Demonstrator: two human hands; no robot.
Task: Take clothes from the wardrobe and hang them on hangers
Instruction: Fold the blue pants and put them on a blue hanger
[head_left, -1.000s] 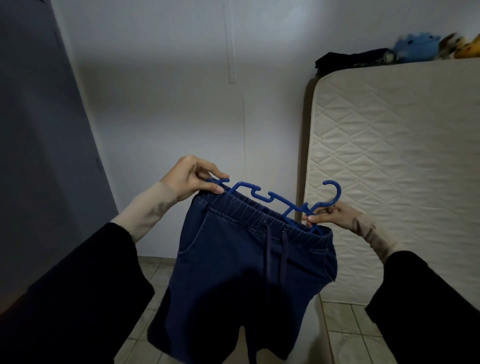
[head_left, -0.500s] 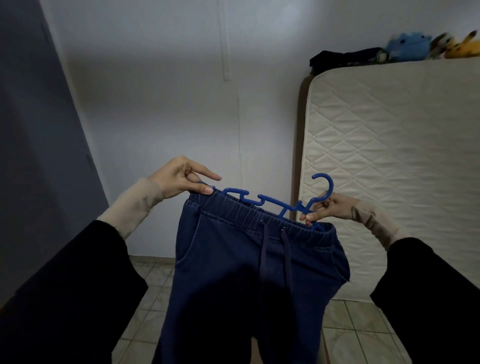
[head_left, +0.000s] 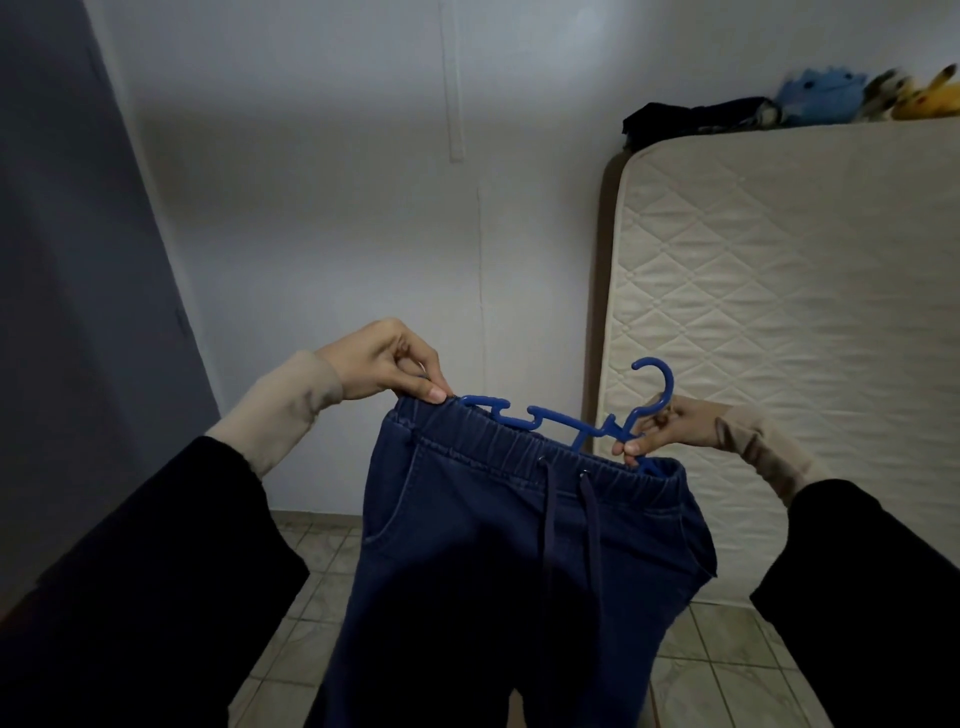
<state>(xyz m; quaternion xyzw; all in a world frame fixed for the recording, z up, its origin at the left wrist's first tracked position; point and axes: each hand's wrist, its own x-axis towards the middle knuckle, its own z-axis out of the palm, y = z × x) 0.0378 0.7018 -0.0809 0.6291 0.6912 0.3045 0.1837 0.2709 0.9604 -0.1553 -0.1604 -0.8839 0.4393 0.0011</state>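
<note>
The left hand (head_left: 387, 364) now has its fingers curled down — a second ago the index finger stretched out flat, and now thumb and fingertips pinch the left corner of the waistband of the dark blue trousers (head_left: 514, 545) against the end of the blue hanger (head_left: 566, 415). The right hand (head_left: 662, 426) keeps its pinch at the hanger's neck, just under the hook, with the right waistband corner there too. The trousers hang lower and fuller in view than before, waistband stretched along the hanger bar, drawstrings dangling — held up in front of the white wall (head_left: 363, 208), beside the upright mattress (head_left: 805, 322).
</note>
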